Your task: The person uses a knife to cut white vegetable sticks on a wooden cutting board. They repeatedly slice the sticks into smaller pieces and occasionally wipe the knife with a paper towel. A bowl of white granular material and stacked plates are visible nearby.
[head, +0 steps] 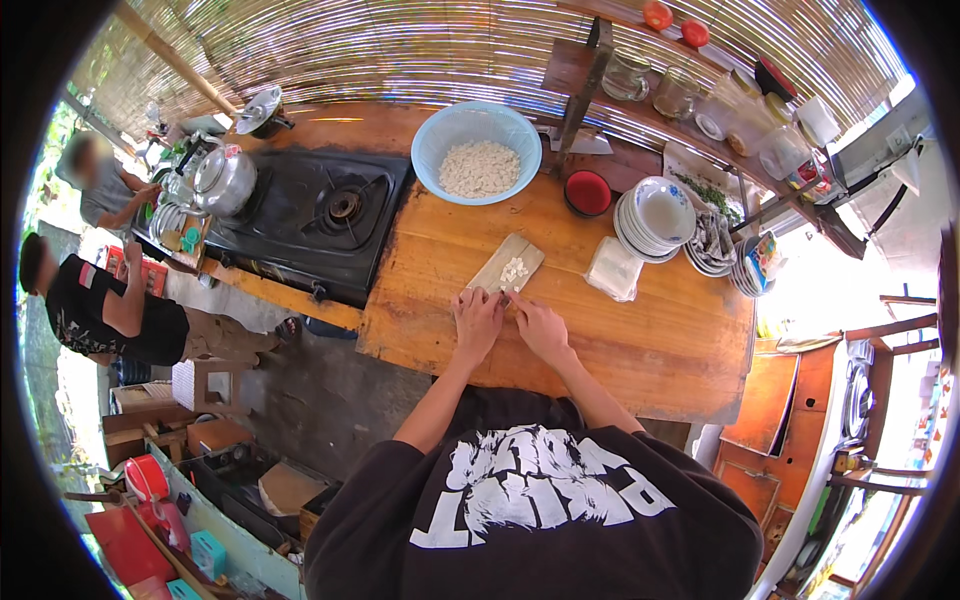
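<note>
A small wooden cutting board (531, 259) lies on the wooden table, with pale chopped pieces (514, 270) on it. My left hand (478, 319) rests at the board's near end, fingers bent over something too small to make out. My right hand (541, 324) is beside it, its fingertips close to the left ones and near a small dark item, possibly a knife, that is mostly hidden. Beyond the board stands a light blue plastic basket (424, 169) holding many pale pieces (480, 169).
A black gas stove (300, 225) with a metal kettle (223, 180) is at the left. Right of the board are a wrapped white packet (613, 270), a red bowl (587, 193) and stacked bowls (656, 217). Two people stand at the far left. A shelf (675, 124) holds glass jars.
</note>
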A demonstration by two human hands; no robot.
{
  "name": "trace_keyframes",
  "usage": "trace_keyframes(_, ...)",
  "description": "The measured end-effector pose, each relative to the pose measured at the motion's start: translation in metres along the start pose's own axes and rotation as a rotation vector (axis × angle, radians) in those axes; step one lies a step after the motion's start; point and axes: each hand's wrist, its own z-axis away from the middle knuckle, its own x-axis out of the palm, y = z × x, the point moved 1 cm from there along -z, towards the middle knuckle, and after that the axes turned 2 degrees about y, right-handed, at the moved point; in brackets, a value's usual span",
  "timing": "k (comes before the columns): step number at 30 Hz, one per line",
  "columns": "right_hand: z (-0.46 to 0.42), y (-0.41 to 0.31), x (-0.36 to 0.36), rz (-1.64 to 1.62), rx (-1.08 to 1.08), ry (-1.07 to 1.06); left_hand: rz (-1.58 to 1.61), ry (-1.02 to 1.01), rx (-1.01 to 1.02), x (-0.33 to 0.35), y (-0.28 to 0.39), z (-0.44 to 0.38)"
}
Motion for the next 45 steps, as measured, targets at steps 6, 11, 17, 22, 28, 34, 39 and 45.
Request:
trace_keyframes(6,0.008,0.004,-0.021,0.033,0.037,-0.073,0.007,0.01,-0.011,0.002,0.001,0.002)
trace_keyframes(11,0.002,-0.002,-0.014,0.038,0.023,-0.085,-0.004,-0.023,-0.011,-0.002,0.0,0.005)
trace_keyframes(17,0.009,0.004,-0.017,0.035,0.019,-0.113,0.003,-0.05,-0.013,-0.011,0.003,0.005)
trace_keyframes(22,0.004,-0.003,-0.018,0.026,0.026,-0.136,-0.02,-0.044,-0.009,-0.011,-0.001,0.011)
trace_keyframes(28,0.005,0.001,-0.014,-0.03,-0.034,-0.091,-0.028,-0.022,-0.017,-0.014,0.002,0.016)
trace_keyframes(34,0.009,0.003,-0.015,-0.015,-0.033,-0.061,0.0,-0.005,-0.03,-0.014,0.003,0.02)
trace_keyframes(39,0.005,0.007,-0.004,-0.016,-0.065,-0.084,-0.03,0.028,-0.026,-0.012,0.005,0.024)
trace_keyframes(45,0.012,0.0,-0.025,-0.031,-0.012,-0.149,-0.02,0.073,-0.028,-0.011,0.005,0.03)
